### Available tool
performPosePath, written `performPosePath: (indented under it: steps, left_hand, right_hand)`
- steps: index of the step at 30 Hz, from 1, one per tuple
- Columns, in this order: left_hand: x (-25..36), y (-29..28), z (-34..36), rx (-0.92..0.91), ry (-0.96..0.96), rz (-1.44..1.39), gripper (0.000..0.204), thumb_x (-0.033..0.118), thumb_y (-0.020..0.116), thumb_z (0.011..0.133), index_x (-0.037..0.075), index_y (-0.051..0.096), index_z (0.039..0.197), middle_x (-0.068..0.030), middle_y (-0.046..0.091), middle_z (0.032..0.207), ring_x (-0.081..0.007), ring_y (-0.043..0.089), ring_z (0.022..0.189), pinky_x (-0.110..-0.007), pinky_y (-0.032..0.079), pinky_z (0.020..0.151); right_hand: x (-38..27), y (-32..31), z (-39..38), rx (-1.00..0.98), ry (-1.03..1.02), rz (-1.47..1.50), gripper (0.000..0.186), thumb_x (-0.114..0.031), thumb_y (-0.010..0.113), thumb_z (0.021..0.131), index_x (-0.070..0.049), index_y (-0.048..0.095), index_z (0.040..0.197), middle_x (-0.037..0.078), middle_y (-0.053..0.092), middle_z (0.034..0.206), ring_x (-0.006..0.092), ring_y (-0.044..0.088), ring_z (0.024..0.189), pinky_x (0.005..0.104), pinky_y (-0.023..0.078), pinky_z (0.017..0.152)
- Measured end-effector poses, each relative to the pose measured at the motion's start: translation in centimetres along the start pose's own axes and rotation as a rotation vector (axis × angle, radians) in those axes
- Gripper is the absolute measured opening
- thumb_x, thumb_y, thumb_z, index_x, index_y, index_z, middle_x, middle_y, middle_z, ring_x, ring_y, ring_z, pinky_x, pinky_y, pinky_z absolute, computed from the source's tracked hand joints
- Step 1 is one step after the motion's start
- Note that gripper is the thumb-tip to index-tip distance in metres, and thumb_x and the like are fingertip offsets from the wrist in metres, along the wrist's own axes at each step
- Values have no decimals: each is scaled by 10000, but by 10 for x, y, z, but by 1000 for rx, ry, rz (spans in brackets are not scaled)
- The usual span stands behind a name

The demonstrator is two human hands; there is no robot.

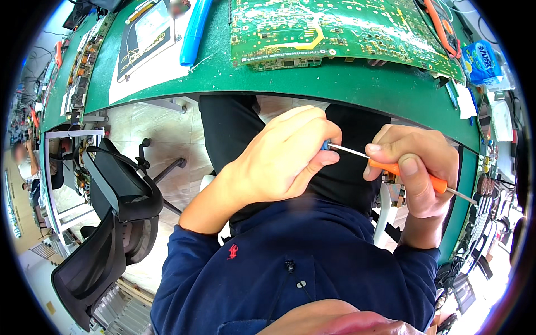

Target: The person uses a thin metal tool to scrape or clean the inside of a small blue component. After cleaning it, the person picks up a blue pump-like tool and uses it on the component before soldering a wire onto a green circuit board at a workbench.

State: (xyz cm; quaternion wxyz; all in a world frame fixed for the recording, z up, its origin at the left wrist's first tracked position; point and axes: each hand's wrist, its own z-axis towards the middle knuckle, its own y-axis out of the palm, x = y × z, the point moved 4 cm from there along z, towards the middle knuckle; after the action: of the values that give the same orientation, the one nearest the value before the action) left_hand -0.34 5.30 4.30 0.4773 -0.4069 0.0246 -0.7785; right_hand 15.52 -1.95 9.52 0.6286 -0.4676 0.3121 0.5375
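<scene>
My left hand [290, 153] is curled round a small blue piece [326, 144], most of it hidden by the fingers, with a thin metal shaft running from it toward my right. My right hand [416, 162] grips an orange screwdriver handle [438, 183], thumb across it; metal shaft shows at both of its ends, the far one [463, 195] pointing right. Both hands are over my dark trousers, in front of the green desk [156, 95]. A large green circuit board [285, 28] rests on the desk above them, beside a blue cylindrical tool [191, 39].
A black office chair [111, 212] stands at left. Orange-handled pliers [441, 28], a blue package [481, 62] and cables lie at the desk's right. A white sheet with a dark card [137, 56] lies at upper left. Another person [27, 164] sits at far left.
</scene>
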Motion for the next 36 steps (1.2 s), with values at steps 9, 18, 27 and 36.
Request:
performPosePath:
  steps: [9,18,27,36]
  left_hand:
    - [1,9,-3,-78,47,-16,175,135,586,870,-31,539,903,-126,561,776,-289,492,619,-357,422,583]
    - [-5,4,-6,86,-210,-240,322,294,494,958,-20,553,999,-69,537,803,-116,460,640,-240,384,594]
    - [-8,3,-8,68,-195,-461,311,241,500,907,-30,497,1060,-129,523,907,-150,485,749,-254,402,684]
    - [-8,4,-8,47,-157,-355,251,200,485,908,-15,498,1037,-112,536,846,-158,474,733,-272,397,661]
  right_hand:
    - [5,-10,-3,-33,111,89,266,-118,507,874,98,658,841,176,638,662,216,643,554,274,495,513]
    - [-10,-1,-8,77,29,-194,362,-255,469,928,60,645,898,136,625,618,179,585,533,270,435,540]
    - [-20,2,-10,86,-102,-351,419,-312,400,981,38,626,937,105,604,583,164,540,502,264,396,512]
    - [-24,8,-7,-101,-255,-411,350,-227,428,979,72,609,1001,135,618,669,195,560,505,276,433,484]
